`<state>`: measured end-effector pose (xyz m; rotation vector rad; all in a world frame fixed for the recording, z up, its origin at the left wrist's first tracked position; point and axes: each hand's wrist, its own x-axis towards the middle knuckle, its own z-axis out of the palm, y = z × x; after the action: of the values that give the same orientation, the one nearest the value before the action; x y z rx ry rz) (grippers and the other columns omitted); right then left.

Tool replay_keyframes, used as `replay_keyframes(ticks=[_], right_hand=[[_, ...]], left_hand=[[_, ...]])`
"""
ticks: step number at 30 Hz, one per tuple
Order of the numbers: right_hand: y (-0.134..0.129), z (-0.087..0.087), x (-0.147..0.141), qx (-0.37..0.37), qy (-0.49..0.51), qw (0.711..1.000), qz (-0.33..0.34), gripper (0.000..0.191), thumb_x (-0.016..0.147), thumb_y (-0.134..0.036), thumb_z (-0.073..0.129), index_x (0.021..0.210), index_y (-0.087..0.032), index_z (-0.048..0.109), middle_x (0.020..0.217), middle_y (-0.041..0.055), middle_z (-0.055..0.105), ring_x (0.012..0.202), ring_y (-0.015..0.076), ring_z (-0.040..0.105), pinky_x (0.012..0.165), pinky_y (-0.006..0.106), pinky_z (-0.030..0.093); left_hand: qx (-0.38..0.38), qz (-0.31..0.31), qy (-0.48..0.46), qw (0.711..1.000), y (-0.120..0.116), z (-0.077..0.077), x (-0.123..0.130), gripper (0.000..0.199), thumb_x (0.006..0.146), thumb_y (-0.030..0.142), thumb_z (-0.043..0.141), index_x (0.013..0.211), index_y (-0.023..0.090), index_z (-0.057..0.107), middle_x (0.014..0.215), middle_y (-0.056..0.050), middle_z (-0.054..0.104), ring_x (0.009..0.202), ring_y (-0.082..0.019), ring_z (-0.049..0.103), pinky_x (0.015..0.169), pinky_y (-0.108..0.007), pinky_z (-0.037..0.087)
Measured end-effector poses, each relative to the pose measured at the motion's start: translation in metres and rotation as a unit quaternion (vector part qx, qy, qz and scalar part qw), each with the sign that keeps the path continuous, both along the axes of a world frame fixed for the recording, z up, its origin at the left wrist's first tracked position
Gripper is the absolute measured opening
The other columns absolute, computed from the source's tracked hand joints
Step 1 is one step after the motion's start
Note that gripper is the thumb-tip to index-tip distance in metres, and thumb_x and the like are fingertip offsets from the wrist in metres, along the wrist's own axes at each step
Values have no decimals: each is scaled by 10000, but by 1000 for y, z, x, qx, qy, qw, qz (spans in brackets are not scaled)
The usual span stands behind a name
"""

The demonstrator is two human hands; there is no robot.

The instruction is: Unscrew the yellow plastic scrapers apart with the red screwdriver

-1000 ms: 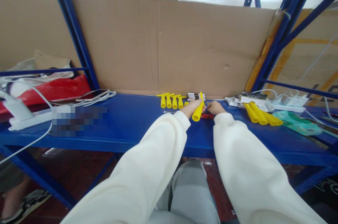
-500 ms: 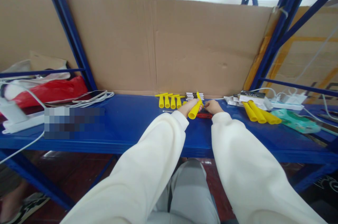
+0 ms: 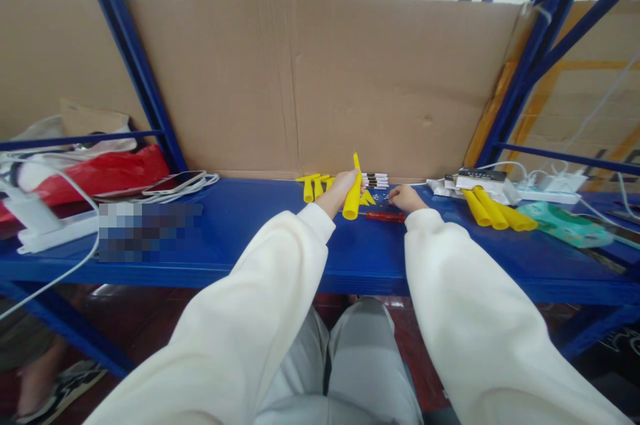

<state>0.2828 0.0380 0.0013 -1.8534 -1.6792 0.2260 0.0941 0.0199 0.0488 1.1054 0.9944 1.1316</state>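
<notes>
My left hand [image 3: 344, 186] is wrapped around a yellow hollow tube [image 3: 352, 203] with a thin pointed piece sticking up at its far end. The tube's wide open end faces me. To the right, my right hand [image 3: 406, 199] rests low over the shelf, its fingertips pinched together. Whatever they hold is too small to make out. Tiny loose bits [image 3: 381, 198] lie by those fingertips. Small yellow pointed pieces [image 3: 369, 198] sit between the two hands. A red-handled screwdriver [image 3: 386, 217] lies just in front of them.
Several similar yellow pieces [image 3: 309, 189] stand in a row left of my left hand, partly hidden by it. Black-and-white sticks [image 3: 376, 181] lie behind. More yellow tubes [image 3: 493, 211], a green packet [image 3: 567, 225] and a power strip [image 3: 547, 197] are right. Cardboard [image 3: 375, 85] closes the back.
My left hand has moved left and slightly up with the yellow tube, away from my right hand. The small yellow pieces and the screwdriver show more now. My right hand stays nearly in place.
</notes>
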Motion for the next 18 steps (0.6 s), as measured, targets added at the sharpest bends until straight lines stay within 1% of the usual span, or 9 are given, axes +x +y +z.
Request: replay_keyframes(ticks=[3, 5, 7, 9, 12, 14, 18], right_hand=[[4, 0, 3, 25, 38, 999, -6, 314, 736, -20, 610, 972, -105, 800, 885, 116, 798, 890, 207, 754, 811, 232, 551], [4, 2, 5, 39, 61, 997, -16, 330, 753, -18, 566, 982, -90, 793, 842, 116, 791, 823, 193, 751, 771, 232, 556], [4, 4, 5, 38, 80, 996, -23, 321, 757, -17, 538, 942, -85, 791, 787, 108, 780, 746, 182, 741, 723, 231, 558], [2, 5, 4, 21, 98, 995, -22, 285, 763, -20, 531, 873, -93, 783, 727, 94, 764, 682, 172, 727, 680, 228, 556], [-2, 6, 0, -24, 123, 992, -4, 227, 771, -15, 545, 757, -117, 748, 680, 78, 744, 640, 162, 708, 647, 225, 552], [-3, 6, -3, -43, 129, 991, 10, 229, 764, 7, 548, 693, -130, 717, 676, 70, 740, 646, 153, 701, 659, 216, 553], [-6, 7, -7, -29, 110, 993, 27, 275, 741, 45, 524, 662, -141, 711, 689, 53, 749, 710, 142, 703, 714, 190, 549]], left_hand=[[39, 34, -4, 999, -5, 4, -32, 211, 1020, 271, 455, 951, 145, 609, 516, 30, 522, 380, -105, 464, 441, -221, 400], [50, 58, -4, 997, -9, 5, -55, 198, 1015, 270, 459, 943, 153, 601, 512, 32, 523, 365, -107, 461, 415, -214, 376], [54, 81, -25, 995, -12, 2, -77, 188, 1010, 283, 475, 935, 159, 594, 521, 33, 532, 356, -101, 460, 401, -205, 367], [46, 110, -49, 992, -15, -1, -93, 193, 1016, 274, 459, 925, 159, 585, 511, 38, 522, 341, -97, 447, 386, -199, 355], [28, 153, -69, 985, -17, -7, -105, 246, 1035, 236, 400, 883, 151, 574, 476, 39, 491, 330, -90, 429, 373, -188, 335], [28, 163, -71, 984, -19, -9, -106, 260, 1040, 237, 395, 874, 150, 575, 474, 38, 490, 330, -91, 433, 373, -189, 334], [40, 160, -37, 986, -20, -13, -102, 193, 1024, 250, 463, 946, 142, 604, 489, 47, 506, 333, -103, 458, 390, -203, 360]])
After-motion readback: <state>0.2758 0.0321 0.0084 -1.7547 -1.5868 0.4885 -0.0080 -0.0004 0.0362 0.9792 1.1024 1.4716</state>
